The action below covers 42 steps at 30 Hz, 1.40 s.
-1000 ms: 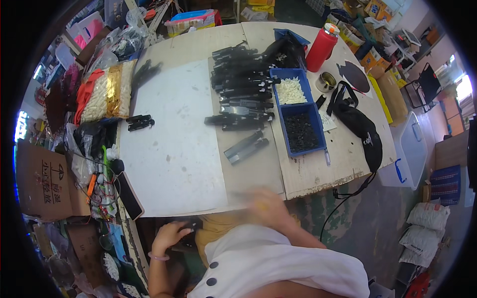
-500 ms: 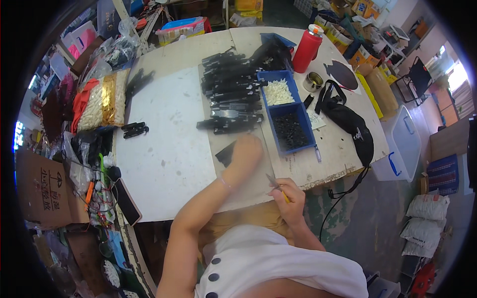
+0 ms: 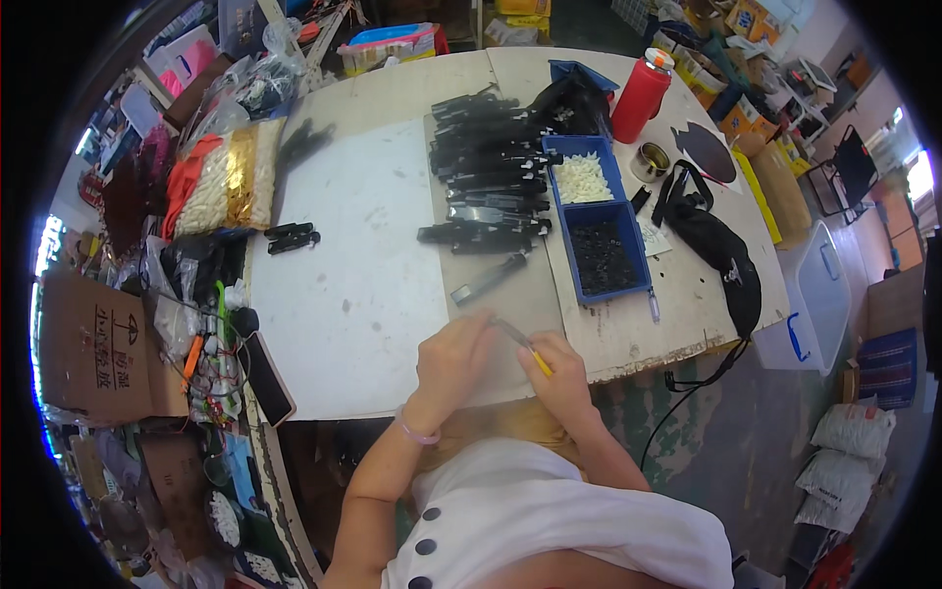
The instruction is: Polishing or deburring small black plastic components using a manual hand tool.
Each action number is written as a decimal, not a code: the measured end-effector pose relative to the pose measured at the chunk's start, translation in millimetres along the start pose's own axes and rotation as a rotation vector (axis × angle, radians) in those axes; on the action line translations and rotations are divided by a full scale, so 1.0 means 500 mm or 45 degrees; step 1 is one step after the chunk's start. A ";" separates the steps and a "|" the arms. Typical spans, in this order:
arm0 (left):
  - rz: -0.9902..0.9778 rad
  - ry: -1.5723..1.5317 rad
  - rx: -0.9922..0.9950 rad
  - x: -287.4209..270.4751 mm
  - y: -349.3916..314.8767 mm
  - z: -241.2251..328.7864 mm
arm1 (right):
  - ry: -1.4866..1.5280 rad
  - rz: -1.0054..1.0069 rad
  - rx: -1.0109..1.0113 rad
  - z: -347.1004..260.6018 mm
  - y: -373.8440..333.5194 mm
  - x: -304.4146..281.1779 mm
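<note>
My right hand [image 3: 559, 381] is closed round a slim yellow-handled tool [image 3: 538, 359] with a narrow, dark pointed end aimed at my left hand [image 3: 453, 361]. The fingers of my left hand are bent together by the tool's tip; whatever they hold, if anything, is blurred and cannot be made out. Just beyond them a black folded strip with a grey end [image 3: 489, 282] lies slanted on the table. Farther off, a long row of black folded pieces [image 3: 491, 187] is stacked side by side, some with pale tips.
Blue trays hold white pieces [image 3: 581, 179] and small black parts [image 3: 603, 257]. A red flask [image 3: 642, 96], an open tin [image 3: 650, 161] and a black pouch [image 3: 708, 231] stand right. At left lie two black pieces [image 3: 292, 238], a bag of white pieces [image 3: 228, 182] and a phone [image 3: 263, 378].
My left hand has drawn back from the black strip toward me and met the tool's tip. The strip now shows in full. My right hand has tilted the tool leftward; the whole view has shifted slightly.
</note>
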<state>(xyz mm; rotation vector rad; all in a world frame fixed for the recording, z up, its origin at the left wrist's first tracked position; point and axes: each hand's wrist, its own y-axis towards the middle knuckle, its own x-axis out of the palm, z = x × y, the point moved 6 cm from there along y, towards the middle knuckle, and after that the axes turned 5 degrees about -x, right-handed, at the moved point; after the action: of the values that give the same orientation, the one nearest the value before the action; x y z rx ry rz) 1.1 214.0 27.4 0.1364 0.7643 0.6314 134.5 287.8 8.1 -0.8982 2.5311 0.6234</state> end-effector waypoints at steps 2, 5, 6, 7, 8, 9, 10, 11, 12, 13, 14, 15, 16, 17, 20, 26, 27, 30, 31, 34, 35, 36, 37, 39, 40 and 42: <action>-0.295 -0.357 -0.366 -0.001 -0.023 -0.036 | -0.125 -0.096 -0.261 -0.012 -0.014 0.014; -0.910 -0.959 -0.921 -0.044 -0.105 -0.019 | -0.134 -0.319 -0.572 -0.039 -0.057 0.033; -0.995 -1.018 -0.975 -0.061 -0.131 -0.009 | -0.054 -0.303 -0.682 -0.050 -0.077 0.039; -0.983 -1.092 -1.033 -0.077 -0.157 -0.009 | 0.064 -0.276 -0.678 -0.058 -0.091 0.052; -0.970 -1.163 -1.092 -0.091 -0.183 -0.014 | 0.121 -0.334 -0.670 -0.064 -0.102 0.071; -0.973 -1.172 -1.130 -0.107 -0.207 -0.030 | 0.186 -0.395 -0.675 -0.072 -0.105 0.090; -0.976 -1.181 -1.167 -0.122 -0.231 -0.057 | 0.222 -0.429 -0.656 -0.083 -0.102 0.100; -1.021 -1.245 -1.222 -0.134 -0.264 -0.098 | 0.228 -0.429 -0.660 -0.084 -0.097 0.099; -1.006 -1.095 -1.249 -0.147 -0.290 -0.146 | 0.241 -0.413 -0.582 -0.077 -0.090 0.095; -0.992 -0.943 -1.273 -0.156 -0.315 -0.194 | 0.253 -0.394 -0.504 -0.068 -0.082 0.090; -0.895 -0.195 -0.875 -0.175 -0.325 -0.241 | 0.327 -0.414 -0.268 -0.035 -0.083 0.083; -1.022 0.194 -0.734 -0.172 -0.314 -0.236 | 0.191 -0.362 -0.200 -0.027 -0.066 0.058; -1.126 0.584 -0.586 -0.167 -0.301 -0.225 | 0.060 -0.317 -0.134 -0.020 -0.051 0.036; -1.127 -0.188 -0.724 -0.137 -0.268 -0.193 | 0.089 -0.181 -0.255 -0.010 -0.050 0.009; -0.960 -0.530 -0.491 -0.058 -0.128 -0.076 | 0.264 0.035 0.111 0.015 -0.038 -0.031; -0.121 0.800 0.176 0.130 0.135 -0.013 | 0.263 0.071 -0.032 -0.034 -0.032 -0.045; -0.118 0.796 0.187 0.147 0.142 -0.028 | 0.265 0.124 -0.067 -0.037 -0.035 -0.052; -0.293 0.637 0.177 0.172 0.140 -0.078 | 0.169 0.182 0.043 -0.001 -0.046 -0.069; -0.305 0.635 0.187 0.160 0.127 -0.070 | 0.192 0.199 0.201 0.021 -0.043 -0.073; -0.067 -0.094 0.120 0.070 0.079 -0.028 | 0.071 0.212 0.197 0.040 -0.016 -0.066; -0.087 -0.077 0.102 0.052 0.066 -0.013 | 0.078 0.207 0.201 0.044 -0.013 -0.057; -0.102 -0.059 0.082 0.038 0.056 -0.005 | 0.078 0.150 0.154 0.041 -0.008 -0.041; -0.032 0.026 0.121 0.027 0.048 -0.001 | 0.077 0.093 0.106 0.035 -0.005 -0.027; 0.013 0.121 0.121 -0.001 0.041 0.009 | 0.099 0.068 0.110 0.024 0.002 -0.011; 0.053 0.208 0.130 -0.012 0.038 0.012 | 0.113 0.053 0.115 0.021 0.006 -0.004; 0.112 0.236 0.178 -0.020 0.032 0.015 | 0.097 0.031 0.097 0.014 0.009 0.008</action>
<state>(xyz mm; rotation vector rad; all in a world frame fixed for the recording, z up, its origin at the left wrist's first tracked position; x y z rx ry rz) -6.9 222.0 44.4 0.2431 0.9857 0.6807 130.3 292.5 1.8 -0.8816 2.6180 0.5050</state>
